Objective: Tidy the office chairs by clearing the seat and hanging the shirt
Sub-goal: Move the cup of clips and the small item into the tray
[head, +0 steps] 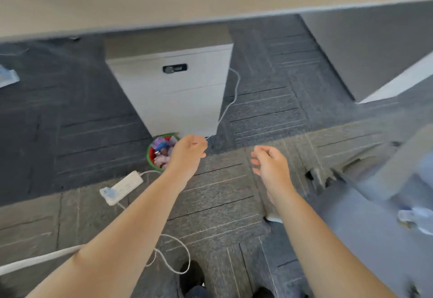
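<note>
My left hand (189,151) pinches a thin white cord (230,96) at its fingertips. The cord runs up from my pinch, past the right side of the white cabinet (173,91), and out of sight behind it.

What could go wrong:
1. I think the cord is plugged in or caught behind the cabinet. A hard pull could jerk it loose or drag something I can't see.
2. The bin (154,154) sits just under my left hand, touching the cabinet's foot. A slack cord or a careless wrist could tip it and spill the wrappers on the carpet.
3. Another cable (178,250) loops on the floor right beside my shoe (191,274), and a power strip (121,187) lies near it. One step forward could catch that loop and pull the strip.
4. The view is blurred, so my aim may be off when I reach again.

The left hand is mostly closed: thumb and forefinger meet on the cord, the other fingers are curled in behind. My right hand (271,164) hangs loose and half open, fingers gently curled, holding nothing and touching nothing.

The chair (365,215) stands at my right, near my right forearm. Some small pale thing (414,218) lies on its seat, too blurred to name. I can't see the shirt from here.
</note>
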A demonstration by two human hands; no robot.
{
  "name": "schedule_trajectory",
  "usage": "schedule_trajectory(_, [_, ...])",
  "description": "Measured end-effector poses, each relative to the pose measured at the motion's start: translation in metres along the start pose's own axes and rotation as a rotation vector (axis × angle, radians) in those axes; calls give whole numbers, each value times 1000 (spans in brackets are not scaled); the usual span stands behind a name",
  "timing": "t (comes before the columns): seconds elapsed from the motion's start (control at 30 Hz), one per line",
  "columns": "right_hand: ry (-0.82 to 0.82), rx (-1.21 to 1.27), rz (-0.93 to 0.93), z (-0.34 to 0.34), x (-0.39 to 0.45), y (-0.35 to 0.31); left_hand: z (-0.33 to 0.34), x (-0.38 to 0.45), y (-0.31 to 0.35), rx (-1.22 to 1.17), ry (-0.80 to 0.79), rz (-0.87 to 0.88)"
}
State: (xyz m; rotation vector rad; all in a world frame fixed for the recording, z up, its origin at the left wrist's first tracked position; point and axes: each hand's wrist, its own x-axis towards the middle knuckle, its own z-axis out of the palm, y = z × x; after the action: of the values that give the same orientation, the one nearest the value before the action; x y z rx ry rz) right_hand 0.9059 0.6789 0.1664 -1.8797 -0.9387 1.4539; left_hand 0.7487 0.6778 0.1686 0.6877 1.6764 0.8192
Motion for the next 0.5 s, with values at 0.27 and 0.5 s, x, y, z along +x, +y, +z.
schedule_trajectory(0.27, [327, 140, 40, -175, -36, 41, 152, -76, 35, 234, -263, 119])
schedule_trajectory(0.5, [471, 166, 112, -315, -55, 125, 290, -134, 13, 358, -422, 159])
